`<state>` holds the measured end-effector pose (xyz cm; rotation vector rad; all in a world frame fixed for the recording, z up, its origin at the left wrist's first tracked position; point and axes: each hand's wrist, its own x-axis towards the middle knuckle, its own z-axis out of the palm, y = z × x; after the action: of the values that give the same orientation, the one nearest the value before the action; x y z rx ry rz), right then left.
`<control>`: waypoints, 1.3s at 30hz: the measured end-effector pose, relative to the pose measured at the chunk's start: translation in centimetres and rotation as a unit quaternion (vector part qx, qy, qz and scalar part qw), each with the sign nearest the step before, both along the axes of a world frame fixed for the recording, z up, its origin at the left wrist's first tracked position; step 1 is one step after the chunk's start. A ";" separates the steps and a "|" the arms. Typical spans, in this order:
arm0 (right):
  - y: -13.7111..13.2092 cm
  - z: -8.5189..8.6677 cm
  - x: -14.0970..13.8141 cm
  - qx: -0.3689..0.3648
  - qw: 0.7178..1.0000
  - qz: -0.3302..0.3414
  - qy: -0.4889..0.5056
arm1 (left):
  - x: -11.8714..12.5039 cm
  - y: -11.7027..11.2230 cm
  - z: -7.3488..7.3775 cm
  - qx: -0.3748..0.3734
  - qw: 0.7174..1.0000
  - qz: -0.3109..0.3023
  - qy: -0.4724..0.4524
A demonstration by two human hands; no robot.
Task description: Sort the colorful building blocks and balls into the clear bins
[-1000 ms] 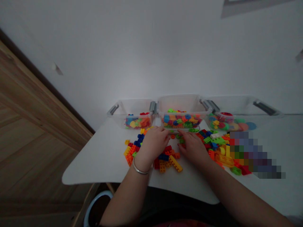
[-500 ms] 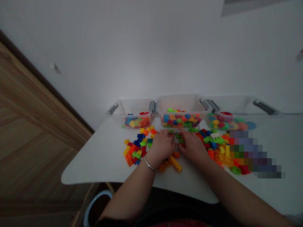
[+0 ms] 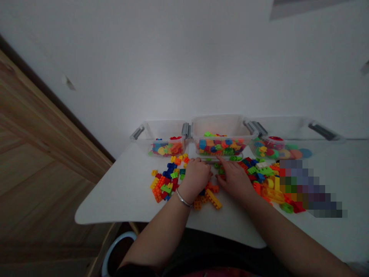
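Observation:
My left hand (image 3: 197, 176), with a silver bangle at its wrist, is closed over the middle of the toy bricks. Its fingers curl down and hide whatever they grip. Close by on the right, my right hand (image 3: 234, 176) lies low over the bricks, index finger and thumb apart, and I see nothing held in it. A long yellow-orange building brick (image 3: 213, 199) lies below the two hands, near an orange brick (image 3: 213, 188). Green bricks (image 3: 219, 168) show between the hands, partly covered.
Three clear plastic bins stand along the wall: left bin (image 3: 164, 129), middle bin (image 3: 220, 125) and right bin (image 3: 291, 130), all holding colourful pieces. Loose brick piles lie at left (image 3: 165, 184) and right (image 3: 266, 179) on the white table (image 3: 115, 196). A pixelated patch covers part of the right side.
My left hand has shifted very slightly, opening a small gap to the right hand and baring more of the orange bricks below. My right hand is almost unmoved.

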<state>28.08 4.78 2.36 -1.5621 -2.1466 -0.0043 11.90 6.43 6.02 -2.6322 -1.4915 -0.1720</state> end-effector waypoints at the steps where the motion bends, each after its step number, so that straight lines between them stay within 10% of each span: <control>1: 0.0 0.0 0.0 -0.002 1.000 -0.002 -0.002 | 0.1 0.1 -0.1 0.000 1.000 -0.005 0.000; 32: 0.0 0.1 0.0 -0.007 1.000 -0.001 -0.005 | -0.8 0.6 0.9 -0.020 0.999 -0.028 -0.012; 39: 0.0 0.0 0.1 -0.002 1.000 0.003 -0.001 | -3.2 -0.1 3.2 0.115 0.940 -0.043 -0.318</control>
<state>28.20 4.79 2.38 -1.5587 -2.1543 -0.0012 8.67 6.34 9.27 -2.5611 -1.3753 -1.2244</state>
